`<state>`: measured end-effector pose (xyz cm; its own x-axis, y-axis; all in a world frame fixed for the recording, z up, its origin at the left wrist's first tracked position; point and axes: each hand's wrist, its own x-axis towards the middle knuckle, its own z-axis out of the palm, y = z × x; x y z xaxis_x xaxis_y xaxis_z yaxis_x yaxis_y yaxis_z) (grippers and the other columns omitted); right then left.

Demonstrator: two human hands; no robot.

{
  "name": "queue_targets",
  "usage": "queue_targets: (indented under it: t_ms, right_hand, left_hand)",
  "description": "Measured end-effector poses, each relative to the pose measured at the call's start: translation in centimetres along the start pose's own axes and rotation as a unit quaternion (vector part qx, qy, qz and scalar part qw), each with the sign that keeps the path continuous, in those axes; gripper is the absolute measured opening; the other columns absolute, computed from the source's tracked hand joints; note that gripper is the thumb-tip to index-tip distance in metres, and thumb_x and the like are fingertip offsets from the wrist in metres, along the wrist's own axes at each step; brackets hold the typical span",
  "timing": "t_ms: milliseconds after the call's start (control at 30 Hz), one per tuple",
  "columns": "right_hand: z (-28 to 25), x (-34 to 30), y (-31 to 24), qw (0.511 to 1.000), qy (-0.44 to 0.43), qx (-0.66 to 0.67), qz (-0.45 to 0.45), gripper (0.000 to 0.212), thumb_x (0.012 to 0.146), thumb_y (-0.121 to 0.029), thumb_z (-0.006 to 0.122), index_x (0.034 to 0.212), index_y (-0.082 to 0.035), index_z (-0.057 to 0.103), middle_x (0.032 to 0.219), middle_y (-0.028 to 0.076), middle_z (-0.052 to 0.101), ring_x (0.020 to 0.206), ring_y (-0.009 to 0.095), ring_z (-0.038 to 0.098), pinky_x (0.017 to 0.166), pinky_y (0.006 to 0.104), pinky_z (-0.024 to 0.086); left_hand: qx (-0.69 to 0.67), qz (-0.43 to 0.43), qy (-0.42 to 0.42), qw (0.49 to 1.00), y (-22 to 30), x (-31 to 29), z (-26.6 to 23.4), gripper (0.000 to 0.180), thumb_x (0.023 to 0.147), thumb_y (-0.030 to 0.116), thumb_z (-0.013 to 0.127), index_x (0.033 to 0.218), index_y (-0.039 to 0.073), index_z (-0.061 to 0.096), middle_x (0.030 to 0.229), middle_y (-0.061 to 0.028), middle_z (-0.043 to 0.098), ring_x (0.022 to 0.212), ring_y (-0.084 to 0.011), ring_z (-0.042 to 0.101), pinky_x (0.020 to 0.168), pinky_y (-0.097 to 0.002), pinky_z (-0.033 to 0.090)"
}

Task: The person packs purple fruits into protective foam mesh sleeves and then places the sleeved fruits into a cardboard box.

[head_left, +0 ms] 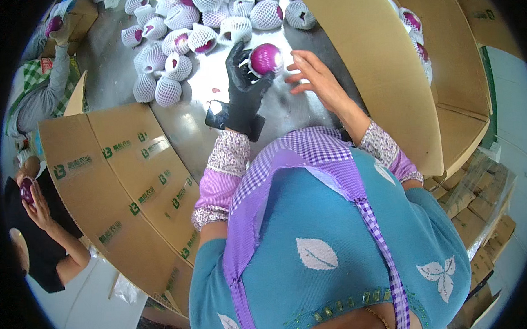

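My left hand, in a black glove, holds a round, shiny purple fruit whose exact kind I cannot tell. Some white foam netting shows at the fruit's left side, between the gloved fingers. Just right of the fruit, my bare right hand has its fingers apart and nothing in them. Beyond and to the left, several purple fruits in white foam net sleeves lie on the metal table. A dark, glossy flat object sits at my left wrist.
An open cardboard box stands at the right, with several netted fruits inside. Cardboard with green print rises at the left. Beyond it, one person's hand holds a purple fruit; another person's grey sleeve shows farther up.
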<state>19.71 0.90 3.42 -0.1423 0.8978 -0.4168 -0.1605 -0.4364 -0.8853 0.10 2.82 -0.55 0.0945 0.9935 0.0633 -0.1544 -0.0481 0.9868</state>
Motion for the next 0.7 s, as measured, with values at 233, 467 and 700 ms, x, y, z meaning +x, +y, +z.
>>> queue_targets:
  t_ms: [233,467,700]
  right_hand:
    - [1.3,1.3,0.5,0.977,0.031,-0.064,-0.202,0.019,0.102,-0.024,0.06,0.108,-0.005,0.06,0.09,-0.002,0.063,0.087,0.006,0.061,0.072,0.0275,0.056]
    - [-0.7,1.3,-0.8,0.934,-0.084,0.342,-0.065,0.017,0.104,-0.013,0.049,0.117,-0.005,0.057,0.116,0.006,0.065,0.109,0.018,0.063,0.096,0.0395,0.054]
    - [-0.2,0.4,-2.5,0.932,-0.024,0.357,-0.049,0.021,0.105,-0.018,0.05,0.114,0.0,0.056,0.114,0.01,0.064,0.107,0.018,0.065,0.096,0.0383,0.056]
  left_hand:
    - [0.091,0.049,-0.001,0.995,3.3,-1.7,1.9,0.066,0.084,0.011,0.077,0.139,0.002,0.042,0.133,-0.0135,0.048,0.122,-0.0241,0.053,0.1,-0.0348,0.05]
    - [-0.423,-0.199,0.033,0.884,3.5,-2.4,0.8,0.055,0.103,0.041,0.051,0.142,0.002,0.045,0.133,-0.0147,0.055,0.122,-0.0251,0.056,0.102,-0.0452,0.047]
    - [-0.614,-0.241,-0.031,0.751,2.6,-1.8,0.9,0.068,0.101,0.058,0.044,0.143,0.005,0.046,0.13,-0.014,0.059,0.118,-0.0282,0.058,0.103,-0.046,0.047]
